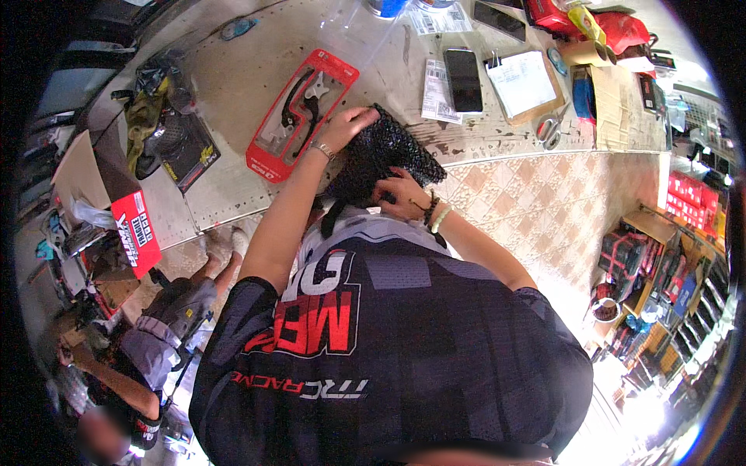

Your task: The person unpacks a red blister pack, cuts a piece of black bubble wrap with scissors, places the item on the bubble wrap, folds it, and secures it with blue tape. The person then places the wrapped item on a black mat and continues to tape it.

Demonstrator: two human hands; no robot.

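Observation:
Black bubble wrap (384, 152) lies bunched at the table's front edge, between my hands. My left hand (348, 129), with a metal watch on its wrist, grips the upper part of the wrap. My right hand (402, 193), with a dark bracelet and a pale beaded one, rests on the wrap's lower part; its curled fingers are partly hidden, so its hold cannot be told. Beside my left hand lies a red-framed package of motorcycle levers (303, 110), with black levers and a silver part showing through its window.
A smartphone (464, 80), a clipboard with paper (520, 84), scissors (549, 131) and cardboard (611, 108) lie on the right of the table (233, 93). At left are packaged parts (186, 145) and an opened red box (137, 233). Another person (145, 361) is at the lower left.

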